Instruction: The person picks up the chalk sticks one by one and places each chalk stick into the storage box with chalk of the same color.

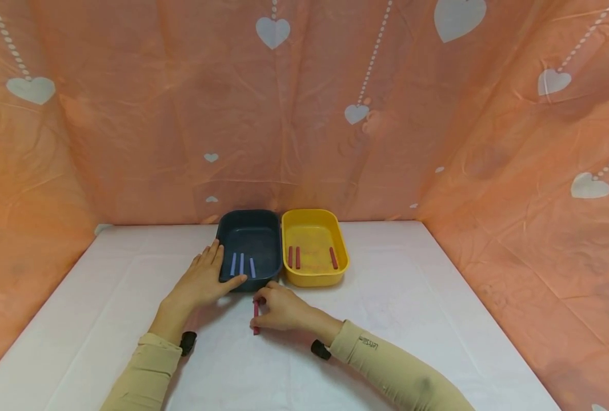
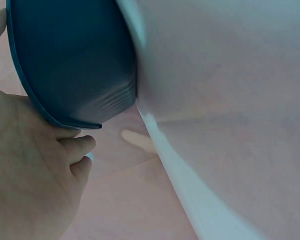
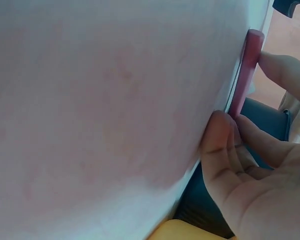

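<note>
My left hand rests on the left side of a dark blue bin, its fingers along the rim and its thumb at the front edge. Inside that bin lie several short blue sticks. Just in front of it, my right hand pinches a red stick between thumb and fingers, close over the white table. In the right wrist view the thumb touches one end of the stick and the fingertips the other. The left wrist view shows the dark bin's outer wall against the left hand.
A yellow bin stands right beside the dark one, with two red sticks at its left and another red stick at its right. White cloth covers the table. Orange sheeting with hearts hangs behind and at both sides.
</note>
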`<state>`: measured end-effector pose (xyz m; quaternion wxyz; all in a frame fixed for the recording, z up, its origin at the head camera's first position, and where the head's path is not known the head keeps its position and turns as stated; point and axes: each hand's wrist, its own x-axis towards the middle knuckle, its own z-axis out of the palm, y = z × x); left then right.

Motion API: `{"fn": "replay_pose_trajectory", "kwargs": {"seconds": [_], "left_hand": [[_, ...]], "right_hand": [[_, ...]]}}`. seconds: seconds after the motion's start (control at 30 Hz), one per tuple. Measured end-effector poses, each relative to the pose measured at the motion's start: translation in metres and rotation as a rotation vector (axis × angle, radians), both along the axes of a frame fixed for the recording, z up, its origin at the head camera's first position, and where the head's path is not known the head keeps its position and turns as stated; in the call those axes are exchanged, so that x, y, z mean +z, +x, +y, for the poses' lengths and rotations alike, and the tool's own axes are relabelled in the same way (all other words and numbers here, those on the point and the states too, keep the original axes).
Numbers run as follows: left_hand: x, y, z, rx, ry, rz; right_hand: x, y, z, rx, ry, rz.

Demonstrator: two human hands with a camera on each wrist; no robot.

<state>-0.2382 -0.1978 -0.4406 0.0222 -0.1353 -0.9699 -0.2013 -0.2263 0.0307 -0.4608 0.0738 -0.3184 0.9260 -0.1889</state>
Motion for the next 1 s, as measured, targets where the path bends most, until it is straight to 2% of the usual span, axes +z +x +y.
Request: {"fn": "replay_pose_trajectory", "kwargs": {"seconds": [0.27, 1.0], "left_hand": [[-0.0003, -0.0005, -0.0005, 0.0, 0.004, -0.007], [-0.0014, -0.0013, -0.0011, 0.0, 0.001, 0.005]], "right_hand": [[-0.0017, -0.0007, 0.0002, 0.01, -0.089, -0.008], [0.0014, 0.0047, -0.005, -0.016, -0.426, -0.202]]}}
